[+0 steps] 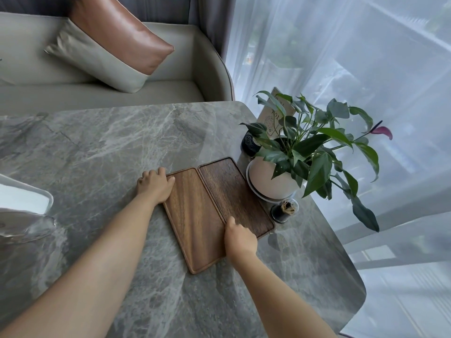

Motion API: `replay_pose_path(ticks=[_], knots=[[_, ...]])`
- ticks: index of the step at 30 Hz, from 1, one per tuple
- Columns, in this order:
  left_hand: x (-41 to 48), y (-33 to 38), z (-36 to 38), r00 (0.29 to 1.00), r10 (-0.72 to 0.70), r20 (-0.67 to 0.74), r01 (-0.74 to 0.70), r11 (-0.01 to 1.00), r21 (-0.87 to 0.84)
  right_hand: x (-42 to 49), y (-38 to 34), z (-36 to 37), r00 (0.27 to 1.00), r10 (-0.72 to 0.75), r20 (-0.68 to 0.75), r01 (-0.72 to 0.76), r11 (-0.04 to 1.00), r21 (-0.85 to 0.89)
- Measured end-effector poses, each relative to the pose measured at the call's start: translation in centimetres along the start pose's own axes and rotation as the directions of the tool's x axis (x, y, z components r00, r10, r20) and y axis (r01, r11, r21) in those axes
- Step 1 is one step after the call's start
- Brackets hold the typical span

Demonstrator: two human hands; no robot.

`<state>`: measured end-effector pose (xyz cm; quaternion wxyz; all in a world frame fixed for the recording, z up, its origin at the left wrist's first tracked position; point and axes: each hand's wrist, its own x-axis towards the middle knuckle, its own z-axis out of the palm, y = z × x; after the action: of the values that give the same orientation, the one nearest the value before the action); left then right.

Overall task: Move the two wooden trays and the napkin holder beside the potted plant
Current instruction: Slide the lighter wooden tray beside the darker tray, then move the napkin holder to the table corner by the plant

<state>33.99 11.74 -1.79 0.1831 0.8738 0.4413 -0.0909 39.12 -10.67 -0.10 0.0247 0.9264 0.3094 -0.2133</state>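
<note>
Two flat wooden trays lie side by side on the grey marble table (102, 147). The lighter tray (195, 220) is on the left, the darker tray (234, 191) on the right, touching the white pot of the potted plant (273, 181). My left hand (154, 186) grips the lighter tray's far left corner. My right hand (240, 236) holds the near edge where the two trays meet, thumb on top. A shiny metal napkin holder (24, 203) with white napkins stands at the table's left edge, partly out of view.
A small clear toothpick jar (284, 210) stands right of the darker tray. Behind the plant are a black round object (250, 141) and a table card (273, 113). A sofa with a cushion (109, 52) lies beyond the table; sheer curtains hang on the right.
</note>
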Motion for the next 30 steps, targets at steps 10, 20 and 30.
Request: replay_pose_path(ticks=[10,20,30], knots=[[-3.0,-2.7,-2.8,0.981,0.158,-0.114,-0.142,0.980,0.138,-0.2,-2.7,-2.6,0.990,-0.061,-0.125,0.063,0.998,0.015],[-8.9,-8.7,-12.8,0.930,0.237,-0.280,-0.190,0.964,0.184,-1.9,-14.3,-7.3,0.913,-0.332,-0.238,0.355,0.933,0.061],[-14.3,-23.5,-18.2,0.935,-0.126,-0.331,0.108,0.991,-0.073,-6.3,-26.5,-7.2,0.835,-0.534,-0.133,0.550,0.817,0.172]])
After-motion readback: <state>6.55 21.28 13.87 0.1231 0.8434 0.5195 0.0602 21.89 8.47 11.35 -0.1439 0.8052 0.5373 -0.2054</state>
